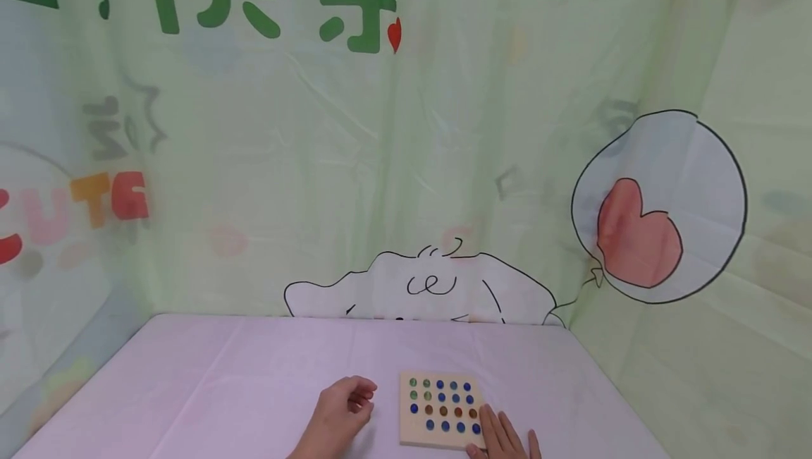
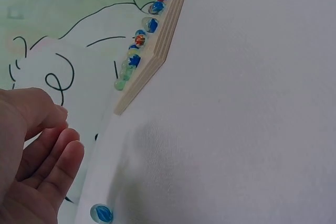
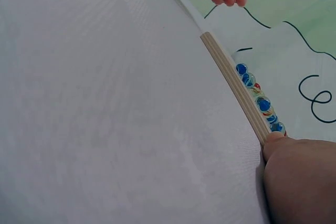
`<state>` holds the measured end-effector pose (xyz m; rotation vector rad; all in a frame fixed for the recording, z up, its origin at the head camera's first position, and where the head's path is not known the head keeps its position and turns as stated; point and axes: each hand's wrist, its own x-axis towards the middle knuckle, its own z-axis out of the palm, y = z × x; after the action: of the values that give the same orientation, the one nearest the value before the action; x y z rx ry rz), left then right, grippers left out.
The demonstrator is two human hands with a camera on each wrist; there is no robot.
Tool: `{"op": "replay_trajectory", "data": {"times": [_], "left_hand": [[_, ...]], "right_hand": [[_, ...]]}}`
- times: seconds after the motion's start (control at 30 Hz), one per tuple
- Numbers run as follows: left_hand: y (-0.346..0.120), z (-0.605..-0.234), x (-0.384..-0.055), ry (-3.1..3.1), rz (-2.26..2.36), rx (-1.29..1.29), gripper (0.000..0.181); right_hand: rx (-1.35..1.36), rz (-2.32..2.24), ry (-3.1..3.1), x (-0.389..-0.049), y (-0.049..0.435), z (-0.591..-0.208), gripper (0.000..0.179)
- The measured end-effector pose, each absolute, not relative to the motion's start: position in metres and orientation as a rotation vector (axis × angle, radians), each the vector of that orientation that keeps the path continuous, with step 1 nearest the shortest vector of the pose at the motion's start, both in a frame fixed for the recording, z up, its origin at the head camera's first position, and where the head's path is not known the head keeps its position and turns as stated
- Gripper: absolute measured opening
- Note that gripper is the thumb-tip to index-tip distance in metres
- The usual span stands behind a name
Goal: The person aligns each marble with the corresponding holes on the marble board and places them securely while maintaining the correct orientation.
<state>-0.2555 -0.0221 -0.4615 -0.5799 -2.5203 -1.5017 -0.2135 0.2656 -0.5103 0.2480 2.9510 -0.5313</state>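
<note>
A square light-wood board (image 1: 409,438) lies on the table with rows of glass marbles (image 1: 443,411) in it, green at the far left, amber across one row, blue elsewhere. In the row nearest me, the left end has no marble. My right hand (image 1: 504,434) rests at the board's right edge with straight fingers, its thumb (image 3: 275,139) against the near edge. Left of the board, my left hand (image 1: 342,409) hovers with loosely bent fingers and nothing visible between them. A loose blue marble (image 2: 102,213) sits on the table by the left hand, hidden in the head view.
A pale cloth (image 1: 254,374) covers the table. Printed curtains (image 1: 254,198) enclose its back and sides, with a drawn dog's head (image 1: 431,290) behind the far edge and a balloon drawing (image 1: 710,212) at the right.
</note>
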Motion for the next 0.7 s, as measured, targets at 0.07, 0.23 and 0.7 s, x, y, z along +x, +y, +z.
{"op": "replay_trajectory", "data": {"times": [0.07, 0.23, 0.7], "left_hand": [[-0.025, -0.463, -0.256, -2.492, -1.491, -0.593, 0.020], [-0.032, -0.464, -0.256, -2.435, -1.480, -0.621, 0.021], [-0.053, -0.472, -0.256, -2.467, -1.464, -0.531, 0.020]], "right_hand": [[0.244, -0.528, 2.954, -0.213, 0.266, -0.510, 0.117], [0.242, -0.515, 2.956, -0.214, 0.265, -0.510, 0.118], [0.241, -0.506, 2.960, -0.213, 0.264, -0.510, 0.116]]}}
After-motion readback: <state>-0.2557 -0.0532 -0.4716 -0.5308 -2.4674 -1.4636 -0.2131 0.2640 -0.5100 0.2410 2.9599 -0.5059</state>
